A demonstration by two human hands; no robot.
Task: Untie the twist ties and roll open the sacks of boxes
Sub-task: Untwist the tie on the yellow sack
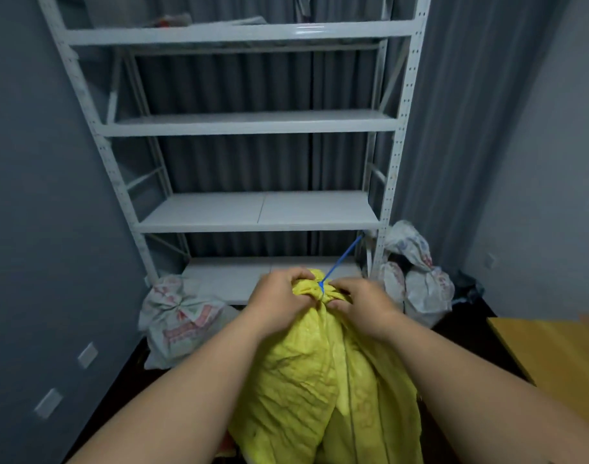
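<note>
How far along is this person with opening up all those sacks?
Nothing looks opened yet. In hand: both the left hand and right hand grip the bunched neck of the yellow sack, with its blue tie still on. Left: the white sack by the shelf and the white sacks on the right still look bunched shut.

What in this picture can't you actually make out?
- Contents of the yellow sack: head view, hidden by its fabric; its base is cut off by the bottom edge.
- How the blue tie is fastened: the left hand and right hand grip the gathered neck and cover it.
- Print on the white sacks: blurred, unreadable.
- Items on the top shelf: blurred, cut off by the top edge.
</note>
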